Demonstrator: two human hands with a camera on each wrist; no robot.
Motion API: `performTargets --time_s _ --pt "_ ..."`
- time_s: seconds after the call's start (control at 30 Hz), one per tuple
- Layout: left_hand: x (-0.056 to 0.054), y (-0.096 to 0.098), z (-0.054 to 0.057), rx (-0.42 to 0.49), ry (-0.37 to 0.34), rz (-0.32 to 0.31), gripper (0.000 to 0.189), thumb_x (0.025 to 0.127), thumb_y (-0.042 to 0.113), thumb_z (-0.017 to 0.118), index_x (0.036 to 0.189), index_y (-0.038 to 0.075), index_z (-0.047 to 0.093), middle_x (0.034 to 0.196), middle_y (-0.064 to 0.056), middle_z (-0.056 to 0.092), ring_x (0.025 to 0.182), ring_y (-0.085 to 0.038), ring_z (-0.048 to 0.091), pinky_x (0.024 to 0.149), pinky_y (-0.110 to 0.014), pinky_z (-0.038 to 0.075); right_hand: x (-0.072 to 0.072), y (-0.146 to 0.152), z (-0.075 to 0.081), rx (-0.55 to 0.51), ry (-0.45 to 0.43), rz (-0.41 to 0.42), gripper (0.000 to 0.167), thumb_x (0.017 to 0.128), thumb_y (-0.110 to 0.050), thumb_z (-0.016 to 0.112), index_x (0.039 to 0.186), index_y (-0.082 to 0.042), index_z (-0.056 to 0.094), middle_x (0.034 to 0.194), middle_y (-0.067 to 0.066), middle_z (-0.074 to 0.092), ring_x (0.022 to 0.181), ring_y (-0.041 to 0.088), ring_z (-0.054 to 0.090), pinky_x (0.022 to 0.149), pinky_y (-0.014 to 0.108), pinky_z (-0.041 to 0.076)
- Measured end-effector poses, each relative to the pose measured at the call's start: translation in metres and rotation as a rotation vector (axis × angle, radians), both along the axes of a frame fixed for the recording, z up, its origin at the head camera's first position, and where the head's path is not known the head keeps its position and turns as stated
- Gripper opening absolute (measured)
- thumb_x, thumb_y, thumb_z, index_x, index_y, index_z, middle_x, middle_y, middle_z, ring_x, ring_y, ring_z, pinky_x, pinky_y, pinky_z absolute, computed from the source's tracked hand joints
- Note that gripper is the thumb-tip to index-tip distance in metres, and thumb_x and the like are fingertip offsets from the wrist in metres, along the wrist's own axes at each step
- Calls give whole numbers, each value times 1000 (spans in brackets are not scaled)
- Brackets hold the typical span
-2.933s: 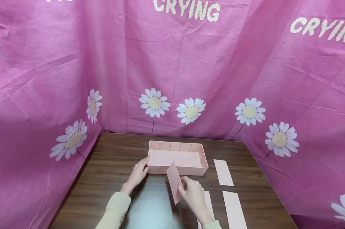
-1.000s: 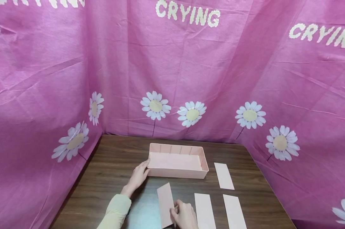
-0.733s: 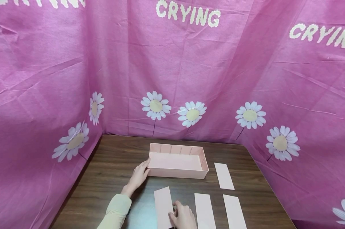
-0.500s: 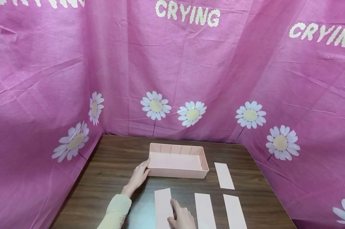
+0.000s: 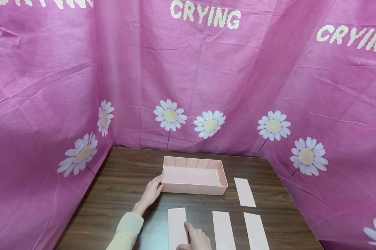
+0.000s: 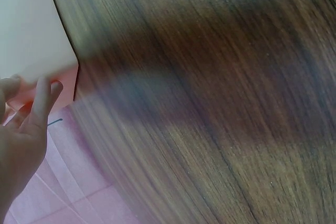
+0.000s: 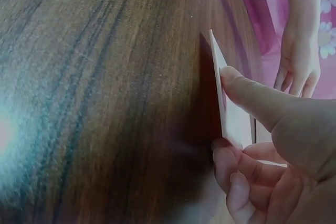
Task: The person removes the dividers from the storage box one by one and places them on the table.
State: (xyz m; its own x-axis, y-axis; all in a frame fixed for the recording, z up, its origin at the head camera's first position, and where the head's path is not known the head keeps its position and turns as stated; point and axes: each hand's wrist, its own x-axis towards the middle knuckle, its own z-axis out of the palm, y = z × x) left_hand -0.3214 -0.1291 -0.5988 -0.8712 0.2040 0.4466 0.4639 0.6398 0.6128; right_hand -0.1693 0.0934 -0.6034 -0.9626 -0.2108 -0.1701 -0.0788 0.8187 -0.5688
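A shallow pale pink box (image 5: pixel 194 189) with upright ribs along its inner walls stands on the wooden table. My left hand (image 5: pixel 151 191) rests against its left end; in the left wrist view the fingers (image 6: pixel 41 103) touch the end wall near a corner. My right hand (image 5: pixel 198 239) holds a flat pale pink divider panel (image 5: pixel 177 225) by its right edge, in front of the box. Seen nearly edge-on in the right wrist view, the panel (image 7: pixel 218 85) is tilted close over the table, thumb on one face and fingers curled at its lower edge.
Two more pink panels, a middle one (image 5: pixel 223 229) and an outer one (image 5: pixel 256 230), lie to the right of my right hand. A shorter panel (image 5: pixel 245 192) lies beside the box's right end. Pink cloth (image 5: pixel 203 69) with daisies hangs around the wooden table (image 5: pixel 128 166).
My right hand has brought the panel from upright before the box back toward the near edge and tipped it flatter. The left hand has stayed at the box's left end.
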Motion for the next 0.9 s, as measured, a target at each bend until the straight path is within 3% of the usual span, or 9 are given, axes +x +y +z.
performTargets --time_s 0.1,0.3,0.67,0.9 --pt "1 0 0 -5 23 -3 51 91 0 65 140 -2 52 130 -28 62 115 -43 64 92 -55 54 0 -2 -1 19 4 -2 74 72 -41 86 128 -3 56 71 -1 63 63 16 59 52 41 48" --pt "0 0 3 11 -79 0 50 92 1 64 141 -3 52 135 -26 60 121 -42 61 99 -55 51 0 -6 -3 89 54 1 73 70 -43 87 124 -5 55 84 12 72 68 28 68 53 45 52" --pt "0 0 4 -1 -102 10 49 93 2 65 140 -2 53 136 -24 60 122 -40 61 100 -53 51 2 -8 -6 150 116 -4 73 68 -46 86 122 -8 55 77 10 69 63 26 65 49 42 48" --pt "0 1 4 0 -106 11 49 93 1 64 140 -2 53 137 -25 60 123 -40 60 101 -52 50 2 -11 -3 174 92 -4 70 68 -46 87 119 -9 55 70 6 65 60 25 63 49 43 49"
